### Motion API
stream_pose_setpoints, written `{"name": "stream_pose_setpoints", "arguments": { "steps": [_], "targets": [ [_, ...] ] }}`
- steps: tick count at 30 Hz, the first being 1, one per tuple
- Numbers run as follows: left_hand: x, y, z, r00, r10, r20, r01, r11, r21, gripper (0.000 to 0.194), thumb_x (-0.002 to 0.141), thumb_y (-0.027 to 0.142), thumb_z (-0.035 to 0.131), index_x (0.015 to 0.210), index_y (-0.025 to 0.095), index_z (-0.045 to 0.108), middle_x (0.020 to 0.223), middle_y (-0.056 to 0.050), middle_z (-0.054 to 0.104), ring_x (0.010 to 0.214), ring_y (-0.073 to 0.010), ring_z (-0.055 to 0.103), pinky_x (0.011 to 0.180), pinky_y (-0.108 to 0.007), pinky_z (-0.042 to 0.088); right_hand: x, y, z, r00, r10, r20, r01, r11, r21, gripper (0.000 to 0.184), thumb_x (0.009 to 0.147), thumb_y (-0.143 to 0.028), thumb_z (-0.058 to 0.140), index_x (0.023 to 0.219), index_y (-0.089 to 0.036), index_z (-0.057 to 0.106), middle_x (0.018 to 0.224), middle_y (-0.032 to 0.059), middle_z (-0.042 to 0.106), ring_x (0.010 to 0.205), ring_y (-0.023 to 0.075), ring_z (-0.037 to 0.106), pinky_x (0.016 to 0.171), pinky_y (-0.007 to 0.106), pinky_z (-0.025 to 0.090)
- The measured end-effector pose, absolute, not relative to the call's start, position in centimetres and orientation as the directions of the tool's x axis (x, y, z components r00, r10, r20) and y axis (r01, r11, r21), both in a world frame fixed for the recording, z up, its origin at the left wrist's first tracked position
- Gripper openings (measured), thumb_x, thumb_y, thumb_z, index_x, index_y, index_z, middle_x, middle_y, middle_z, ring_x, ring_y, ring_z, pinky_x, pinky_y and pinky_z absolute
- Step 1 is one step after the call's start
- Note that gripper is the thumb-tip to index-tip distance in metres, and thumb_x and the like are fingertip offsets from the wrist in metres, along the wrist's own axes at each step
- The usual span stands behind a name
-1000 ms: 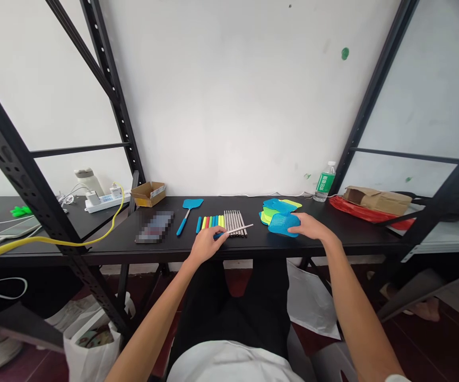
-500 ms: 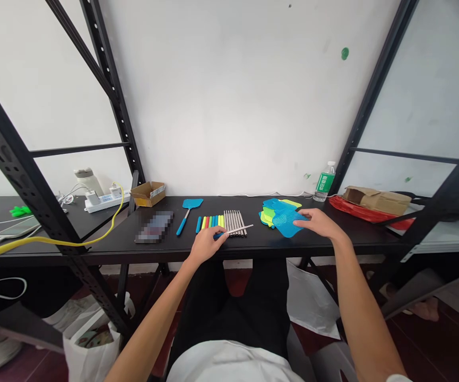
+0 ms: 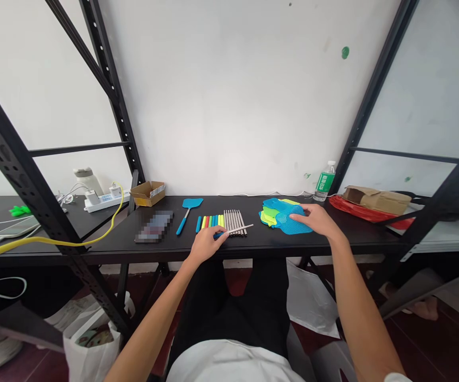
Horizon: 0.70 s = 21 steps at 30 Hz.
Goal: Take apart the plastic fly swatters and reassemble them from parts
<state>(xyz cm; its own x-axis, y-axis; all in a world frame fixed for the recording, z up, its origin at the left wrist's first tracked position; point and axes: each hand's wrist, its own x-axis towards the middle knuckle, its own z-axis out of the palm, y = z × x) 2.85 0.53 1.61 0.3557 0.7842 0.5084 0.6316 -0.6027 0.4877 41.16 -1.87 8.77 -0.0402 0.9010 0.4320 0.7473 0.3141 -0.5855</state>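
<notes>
My left hand (image 3: 208, 243) is closed around a thin metal rod with a blue grip (image 3: 242, 229), its bare end pointing right. Just beyond lie a row of coloured handle grips (image 3: 210, 223) and a row of metal rods (image 3: 235, 218). My right hand (image 3: 320, 219) is at the pile of fly swatter heads, thumb and fingers on a blue mesh fly swatter head (image 3: 293, 225); its fingertips are partly hidden. Under and beside it lie yellow-green heads (image 3: 268, 216) and more blue ones. A whole blue fly swatter (image 3: 184, 220) lies to the left.
A phone-like item (image 3: 154, 226), blurred, and a small open cardboard box (image 3: 148, 194) are at the left. A water bottle (image 3: 325, 182) stands at the back right, near a red bag (image 3: 346, 208). A yellow cable (image 3: 94, 239) crosses the left shelf post.
My right hand has shifted slightly back and left. The blue mesh head, tilted before, now lies flatter and further right on the pile. My left hand has stayed put with the rod.
</notes>
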Motion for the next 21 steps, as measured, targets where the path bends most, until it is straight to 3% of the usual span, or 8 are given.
{"name": "stream_pose_setpoints", "arguments": {
  "steps": [7,13,17,21],
  "targets": [
    [2.9,0.4,1.8,0.359,0.787,0.502,0.636,-0.599,0.486,0.038,0.096,0.051,0.047,0.097,0.023,0.073,0.088,-0.003,0.074,0.067,-0.0176,0.062,0.058,-0.026,0.038,39.9,-2.0,8.9,-0.091,0.923,0.375,0.827,0.28,-0.488,0.036,0.078,-0.055,0.065,0.068,-0.02,0.067,0.061,0.0031,0.059,0.063,0.0213,0.055,0.06,0.032,0.04],
    [3.0,0.4,1.7,0.348,0.796,0.495,0.652,-0.585,0.482,0.042,0.095,0.054,0.046,0.099,0.022,0.073,0.083,-0.003,0.074,0.06,-0.0165,0.06,0.058,-0.027,0.037,39.2,-1.0,7.9,-0.125,0.936,0.329,0.879,0.258,-0.401,0.044,0.081,-0.057,0.061,0.059,-0.022,0.046,0.055,-0.0024,0.039,0.054,0.0145,0.038,0.051,0.029,0.027],
    [3.0,0.4,1.7,0.348,0.792,0.502,0.643,-0.591,0.487,0.04,0.095,0.053,0.047,0.097,0.023,0.073,0.087,-0.003,0.075,0.065,-0.0168,0.061,0.06,-0.027,0.038,39.4,-0.6,7.4,-0.12,0.963,0.24,0.879,0.216,-0.425,0.039,0.077,-0.055,0.066,0.062,-0.023,0.051,0.06,0.0007,0.052,0.06,0.0189,0.049,0.054,0.03,0.034],
    [3.0,0.4,1.7,0.355,0.793,0.495,0.637,-0.593,0.492,0.04,0.095,0.053,0.047,0.097,0.023,0.072,0.087,-0.003,0.075,0.064,-0.0168,0.061,0.06,-0.027,0.038,39.6,-0.6,7.2,-0.133,0.983,0.129,0.854,0.179,-0.488,0.024,0.073,-0.045,0.073,0.077,-0.022,0.065,0.081,0.0068,0.07,0.077,0.0268,0.063,0.065,0.032,0.044]
  ]
}}
